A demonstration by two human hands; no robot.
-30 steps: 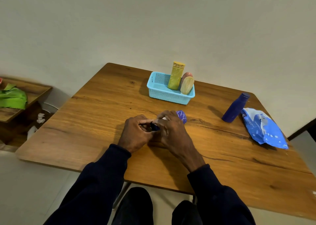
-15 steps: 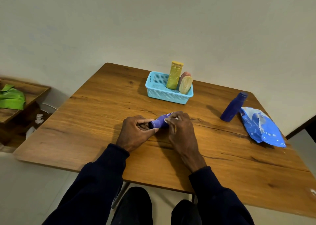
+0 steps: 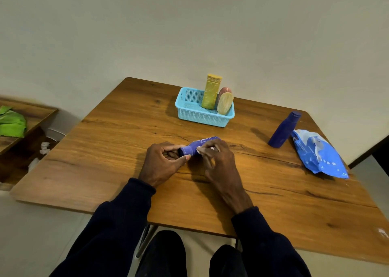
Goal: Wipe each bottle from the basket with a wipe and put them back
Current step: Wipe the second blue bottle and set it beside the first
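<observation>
- Purple bottle (image 3: 195, 147) lies sideways at mid-table, left hand (image 3: 162, 165) fingers curled round its left end.
- Right hand (image 3: 220, 164) fingers pinch a white wipe (image 3: 208, 149) against it.
- Blue basket (image 3: 202, 118) sits far behind, holding three bottles (image 3: 211, 93).

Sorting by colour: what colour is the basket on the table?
The basket is light blue, perforated plastic; the head view, the only one, shows it clearly.

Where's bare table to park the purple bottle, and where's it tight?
Bare: wooden table left of the left hand; near-right corner, this side of the blue wipes packet; strip between light blue plastic basket and dark blue upright bottle. Tight: bottle beside packet, far right.
</observation>
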